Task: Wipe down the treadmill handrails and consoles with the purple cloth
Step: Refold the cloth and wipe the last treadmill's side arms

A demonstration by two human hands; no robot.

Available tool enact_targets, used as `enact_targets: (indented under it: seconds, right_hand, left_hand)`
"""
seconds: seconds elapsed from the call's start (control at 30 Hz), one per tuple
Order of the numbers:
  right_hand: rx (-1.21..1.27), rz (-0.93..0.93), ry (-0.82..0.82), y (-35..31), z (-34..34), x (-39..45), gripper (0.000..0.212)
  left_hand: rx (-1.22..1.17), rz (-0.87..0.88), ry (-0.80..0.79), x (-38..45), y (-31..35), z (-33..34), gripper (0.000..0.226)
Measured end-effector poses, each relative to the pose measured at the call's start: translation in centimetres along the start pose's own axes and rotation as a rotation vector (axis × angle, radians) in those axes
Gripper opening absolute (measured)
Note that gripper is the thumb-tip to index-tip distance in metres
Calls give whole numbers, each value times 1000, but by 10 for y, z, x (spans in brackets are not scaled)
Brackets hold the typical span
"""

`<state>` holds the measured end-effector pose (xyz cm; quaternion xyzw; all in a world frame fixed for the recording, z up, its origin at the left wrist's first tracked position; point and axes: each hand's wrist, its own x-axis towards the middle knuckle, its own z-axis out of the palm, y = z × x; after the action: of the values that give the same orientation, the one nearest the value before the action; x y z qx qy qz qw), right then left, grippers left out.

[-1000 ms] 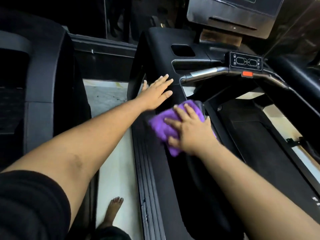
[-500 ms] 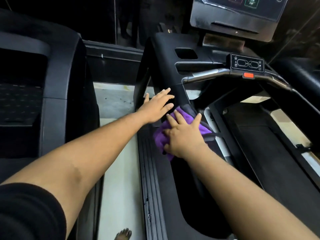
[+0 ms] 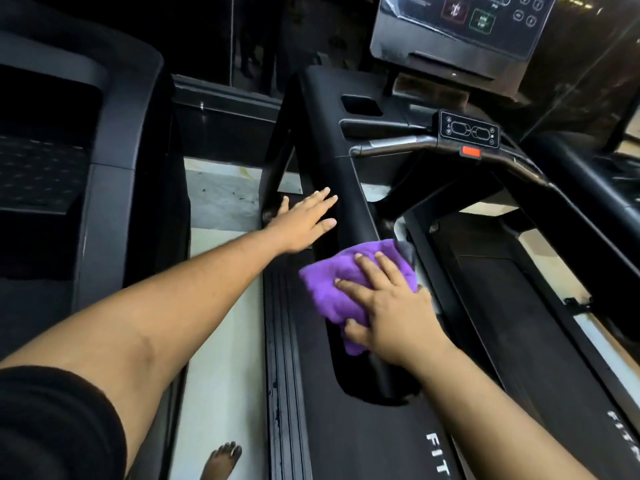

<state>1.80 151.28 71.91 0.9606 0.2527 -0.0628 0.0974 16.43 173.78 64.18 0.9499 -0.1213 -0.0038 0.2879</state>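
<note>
The purple cloth [image 3: 332, 289] lies crumpled on the treadmill's black left handrail [image 3: 349, 202]. My right hand [image 3: 384, 306] presses down on the cloth with fingers spread and fairly straight, thumb at the cloth's lower edge. My left hand [image 3: 304, 220] rests flat on the same handrail just above and to the left of the cloth, fingers extended. Further up are the console screen [image 3: 460, 26] and a small control panel [image 3: 469, 131] with a red button on the grey crossbar.
A second black treadmill [image 3: 114, 150] stands close on the left, with a strip of pale floor [image 3: 221, 306] between. The running belt [image 3: 512, 323] lies to the right of the handrail. A bare foot [image 3: 221, 462] shows at the bottom.
My right hand has slid the cloth back down the handrail toward me after pushing it up. The left hand stays flat on the rail. The view tilted up slightly.
</note>
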Motion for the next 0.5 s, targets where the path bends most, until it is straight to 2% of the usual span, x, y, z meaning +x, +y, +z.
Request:
enact_targets:
  seconds: [0.07, 0.13, 0.2, 0.27, 0.37, 0.43, 0.5]
  right_hand:
    - [-41, 11, 55, -7, 11, -26, 68]
    - [-202, -100, 80, -25, 29, -59, 60]
    - [-297, -204, 108, -37, 52, -91, 45]
    - [-305, -232, 169, -40, 69, -134, 30]
    - [-174, -183, 273, -29, 93, -177, 24]
    - [48, -9, 346, -14, 106, -206, 30]
    - [382, 202, 412, 3, 114, -231, 39]
  left_hand:
    - [14, -15, -7, -23, 15, 8, 64]
    - [44, -28, -8, -50, 33, 18, 66]
    - [62, -51, -9, -76, 48, 27, 69]
    - [70, -68, -10, -117, 71, 42, 71]
    - [24, -82, -16, -168, 97, 67, 74]
    - [-43, -102, -17, -207, 120, 85, 74]
    - [-162, -121, 2, -240, 145, 104, 76]
